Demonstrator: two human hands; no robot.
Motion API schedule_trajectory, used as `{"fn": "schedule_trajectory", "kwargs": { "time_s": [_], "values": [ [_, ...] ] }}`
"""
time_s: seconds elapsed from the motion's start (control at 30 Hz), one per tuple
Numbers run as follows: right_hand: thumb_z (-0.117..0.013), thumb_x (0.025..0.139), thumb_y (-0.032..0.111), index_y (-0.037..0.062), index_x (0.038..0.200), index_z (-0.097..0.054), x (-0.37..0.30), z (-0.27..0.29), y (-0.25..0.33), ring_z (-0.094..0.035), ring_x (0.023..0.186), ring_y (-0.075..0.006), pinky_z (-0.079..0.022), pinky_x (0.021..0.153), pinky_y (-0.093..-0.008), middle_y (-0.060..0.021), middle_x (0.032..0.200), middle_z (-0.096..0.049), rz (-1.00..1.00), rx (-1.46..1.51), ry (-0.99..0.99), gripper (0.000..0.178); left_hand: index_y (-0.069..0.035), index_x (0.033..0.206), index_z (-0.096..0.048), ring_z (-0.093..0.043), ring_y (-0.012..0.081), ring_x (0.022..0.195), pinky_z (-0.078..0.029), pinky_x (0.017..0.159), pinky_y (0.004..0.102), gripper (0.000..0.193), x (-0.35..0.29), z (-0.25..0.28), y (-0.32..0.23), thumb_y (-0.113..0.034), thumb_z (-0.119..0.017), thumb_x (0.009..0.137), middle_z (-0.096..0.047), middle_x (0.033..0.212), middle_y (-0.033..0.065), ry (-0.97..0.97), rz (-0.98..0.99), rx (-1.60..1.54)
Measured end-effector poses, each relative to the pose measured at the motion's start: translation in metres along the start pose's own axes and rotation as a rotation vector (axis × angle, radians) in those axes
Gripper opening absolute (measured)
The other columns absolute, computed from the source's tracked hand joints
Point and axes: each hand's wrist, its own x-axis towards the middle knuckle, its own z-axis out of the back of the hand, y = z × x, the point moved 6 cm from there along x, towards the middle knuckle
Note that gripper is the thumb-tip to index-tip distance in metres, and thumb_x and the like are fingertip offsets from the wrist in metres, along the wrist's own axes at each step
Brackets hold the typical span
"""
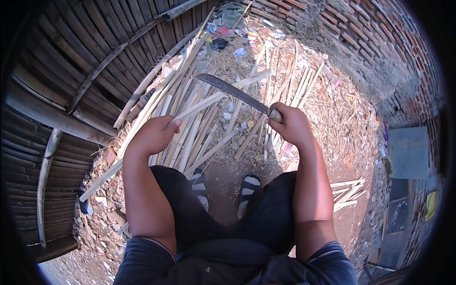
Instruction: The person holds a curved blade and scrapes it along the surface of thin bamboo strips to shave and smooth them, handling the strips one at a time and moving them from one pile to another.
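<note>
My left hand point(153, 135) is closed round the near end of a pale bamboo strip point(202, 104), which slants away from me to the upper right. In my right hand point(290, 124) is the handle of a machete point(235, 91). Its long dark blade points to the upper left and crosses over the strip; whether the two touch I cannot tell. Part of the handle is hidden by my fingers. Beneath both hands, many split bamboo strips point(187, 135) lie on the ground, more or less lengthwise away from me.
A bamboo slat wall point(90, 61) rises on the left, a brick wall point(363, 35) on the right. Litter point(228, 31) lies at the far end. A small stack of short strips point(349, 194) is right of my knee. A grey panel point(408, 152) leans at the far right.
</note>
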Motion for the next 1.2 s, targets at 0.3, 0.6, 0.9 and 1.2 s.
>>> {"fn": "schedule_trajectory", "kwargs": {
  "time_s": [0.3, 0.6, 0.9, 1.2],
  "values": [
    [-0.073, 0.096, 0.030, 0.0095, 0.108, -0.072, 0.014, 0.010, -0.057, -0.075, 0.095, -0.0400, -0.058, 0.081, -0.0519, -0.0184, 0.096, -0.077, -0.349, -0.138, -0.120, 0.024, -0.005, 0.103, -0.073, -0.066, 0.0263, 0.093, -0.051, 0.089, 0.0421, 0.044, -0.002, -0.004, -0.006, -0.043, -0.053, 0.111, -0.071, 0.093, 0.0128, 0.006, -0.082, 0.024],
    [-0.081, 0.087, 0.032, 0.0058, 0.113, -0.075, 0.015, -0.021, -0.079, -0.075, 0.094, -0.0363, -0.057, 0.084, -0.0466, -0.0189, 0.098, -0.077, -0.271, 0.237, 0.032, 0.038, -0.005, 0.104, -0.072, -0.065, 0.0264, 0.090, -0.051, 0.088, 0.0423, 0.042, -0.001, 0.000, 0.005, -0.043, -0.055, 0.111, -0.071, 0.092, 0.0138, 0.021, -0.031, 0.008],
    [-0.078, 0.090, 0.028, 0.0085, 0.106, -0.070, 0.007, -0.015, 0.008, -0.074, 0.096, -0.0414, -0.058, 0.083, -0.0530, -0.0177, 0.094, -0.075, -0.045, -0.130, 0.036, 0.027, -0.004, 0.104, -0.072, -0.066, 0.0259, 0.096, -0.051, 0.094, 0.0412, 0.043, 0.000, -0.003, 0.001, -0.042, -0.054, 0.112, -0.072, 0.097, 0.0138, 0.028, -0.012, 0.030],
    [-0.071, 0.093, 0.023, 0.0140, 0.108, -0.077, 0.009, 0.003, -0.075, -0.075, 0.091, -0.0413, -0.059, 0.080, -0.0522, -0.0187, 0.096, -0.078, -0.396, -0.185, -0.183, 0.019, -0.005, 0.104, -0.073, -0.065, 0.0264, 0.092, -0.051, 0.091, 0.0412, 0.043, 0.001, -0.009, -0.001, -0.042, -0.053, 0.111, -0.071, 0.095, 0.0136, 0.043, -0.080, 0.056]
  ]
}}
